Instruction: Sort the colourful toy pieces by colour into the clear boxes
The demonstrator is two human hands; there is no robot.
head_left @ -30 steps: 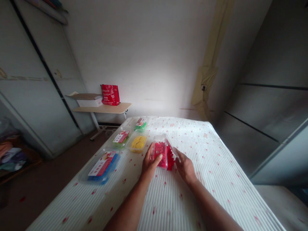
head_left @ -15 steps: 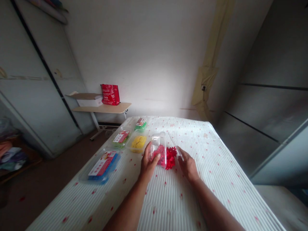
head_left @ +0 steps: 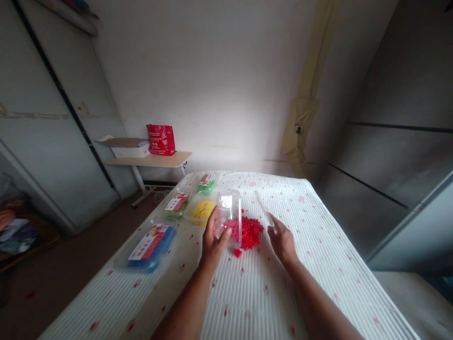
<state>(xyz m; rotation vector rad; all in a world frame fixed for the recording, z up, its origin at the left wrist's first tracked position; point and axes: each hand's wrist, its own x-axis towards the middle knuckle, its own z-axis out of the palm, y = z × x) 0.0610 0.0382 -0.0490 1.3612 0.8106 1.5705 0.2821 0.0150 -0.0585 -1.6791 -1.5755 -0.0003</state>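
Observation:
My left hand (head_left: 212,236) grips a clear plastic box (head_left: 230,215) tipped on its side, its mouth facing right. A heap of small red pieces (head_left: 251,231) lies spilled on the white dotted tablecloth (head_left: 255,288) beside the box, with one red piece (head_left: 238,253) apart at the front. My right hand (head_left: 282,241) holds the box's clear lid (head_left: 264,215) by its near end, tilted up to the right of the heap.
Left of the box sit an open tray of yellow pieces (head_left: 202,210), a labelled green box (head_left: 177,204), a further green box (head_left: 207,182) and a labelled blue box (head_left: 150,243). A side table (head_left: 150,160) with a red bag (head_left: 161,139) stands by the wall.
The lid has come off to the right in my right hand. My left hand tipped the box further, and the red pieces poured out onto the cloth.

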